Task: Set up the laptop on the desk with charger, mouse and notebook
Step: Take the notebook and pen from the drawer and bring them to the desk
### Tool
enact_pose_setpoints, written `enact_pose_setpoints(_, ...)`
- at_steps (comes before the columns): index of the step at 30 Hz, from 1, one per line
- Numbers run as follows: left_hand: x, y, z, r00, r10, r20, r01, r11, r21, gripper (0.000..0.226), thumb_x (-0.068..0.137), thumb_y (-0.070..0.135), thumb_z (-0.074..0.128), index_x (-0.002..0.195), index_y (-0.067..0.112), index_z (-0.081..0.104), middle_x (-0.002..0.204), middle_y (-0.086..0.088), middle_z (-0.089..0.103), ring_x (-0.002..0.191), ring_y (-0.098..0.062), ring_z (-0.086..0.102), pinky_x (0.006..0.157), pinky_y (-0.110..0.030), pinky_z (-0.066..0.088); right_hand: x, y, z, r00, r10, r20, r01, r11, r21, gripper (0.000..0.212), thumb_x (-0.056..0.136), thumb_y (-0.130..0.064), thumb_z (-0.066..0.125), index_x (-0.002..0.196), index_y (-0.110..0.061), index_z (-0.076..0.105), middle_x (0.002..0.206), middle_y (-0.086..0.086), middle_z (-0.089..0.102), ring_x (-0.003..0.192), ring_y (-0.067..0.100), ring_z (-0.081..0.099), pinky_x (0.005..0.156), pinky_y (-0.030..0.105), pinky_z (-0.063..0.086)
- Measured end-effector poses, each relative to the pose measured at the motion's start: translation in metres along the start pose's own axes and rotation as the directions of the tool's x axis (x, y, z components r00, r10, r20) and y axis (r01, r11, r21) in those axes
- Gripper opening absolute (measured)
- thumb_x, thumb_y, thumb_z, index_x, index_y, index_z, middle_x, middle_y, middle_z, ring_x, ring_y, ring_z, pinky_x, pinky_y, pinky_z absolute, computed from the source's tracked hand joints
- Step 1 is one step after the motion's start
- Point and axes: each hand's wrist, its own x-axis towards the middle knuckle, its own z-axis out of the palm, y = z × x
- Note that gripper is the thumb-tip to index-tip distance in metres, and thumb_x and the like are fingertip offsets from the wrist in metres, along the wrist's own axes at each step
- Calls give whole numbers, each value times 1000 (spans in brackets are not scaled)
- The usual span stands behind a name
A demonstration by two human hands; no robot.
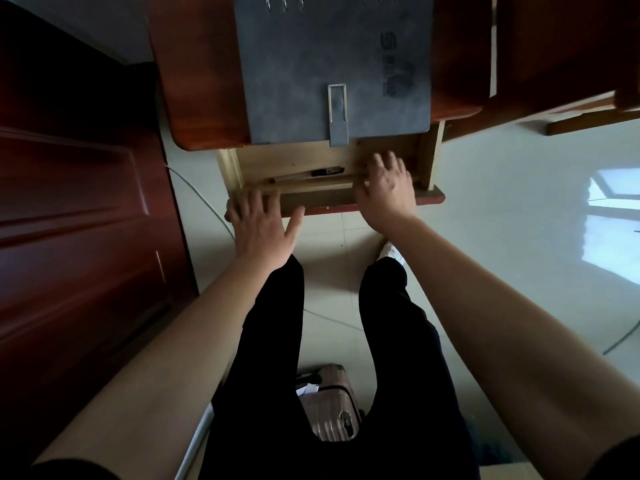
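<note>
Dim indoor shot. Daylight is glaring off the glossy floor (519, 209) at right of frame, window reflection blowing out. Left side is sitting in shadow; wide-angle distortion is bending the edges.

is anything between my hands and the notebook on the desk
Nothing visible does. The notebook lies uncovered on the desk, its clasp edge overhanging the open drawer, where the left hand and right hand rest.
</note>
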Motion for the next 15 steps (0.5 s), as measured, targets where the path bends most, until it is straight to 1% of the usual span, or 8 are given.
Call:
enact_pose_setpoints(1,0,-3,7,999,16,31,-17,1000,27,67,97,61,29,137,12,52,141,-20,48,136,-39,36,115,-60,18,4,-2,6,995,-54,79,56,998,-24,39,95,-25,53,130,-8,53,132,20,52,122,39,48,101,49,42)
enact_pose_setpoints(2,1,-5,12,999,31,30,-32,999,43,68,97,62,28,134,12,53,139,-19,51,135,-39,37,115,-61,17,9,-5,11,987,-98,128,102,994,-29,38,96,-25,53,131,-11,54,131,17,53,122,36,49,100,47,43)
enact_pose_setpoints(4,0,-7,17,999,34,-11,-34,998,51,66,96,62,29,126,11,58,134,-19,55,131,-39,42,113,-61,19,18,-13,22,965,-153,214,164,986,-36,41,97,-24,52,136,-15,53,132,15,52,123,34,48,101,45,43)
enact_pose_setpoints(6,-1,-7,20,999,37,-40,-35,999,35,64,96,62,31,122,11,59,131,-18,57,129,-39,43,113,-61,20,28,-21,31,946,-148,289,170,984,-55,46,96,-23,51,141,-16,48,137,15,48,127,35,44,104,46,40)
enact_pose_setpoints(9,1,-6,24,995,32,-90,-32,999,4,61,96,61,34,121,12,60,129,-17,58,127,-38,45,113,-61,21,41,-26,36,930,-116,348,157,984,-89,51,94,-26,51,145,-22,46,143,12,42,131,35,39,106,47,37)
enact_pose_setpoints(12,-1,-6,29,988,22,-150,-26,999,-26,60,96,61,37,119,12,62,124,-15,60,123,-37,48,113,-61,21,45,-25,39,922,-93,377,158,976,-147,48,95,-31,51,143,-25,47,144,13,41,132,35,38,107,48,34)
enact_pose_setpoints(15,-3,-3,30,985,-3,-173,-4,999,-41,60,95,62,39,121,12,62,121,-13,62,120,-35,51,113,-59,23,48,-22,36,906,-92,413,176,970,-170,44,100,-36,49,143,-33,49,145,16,38,134,38,35,109,49,33)
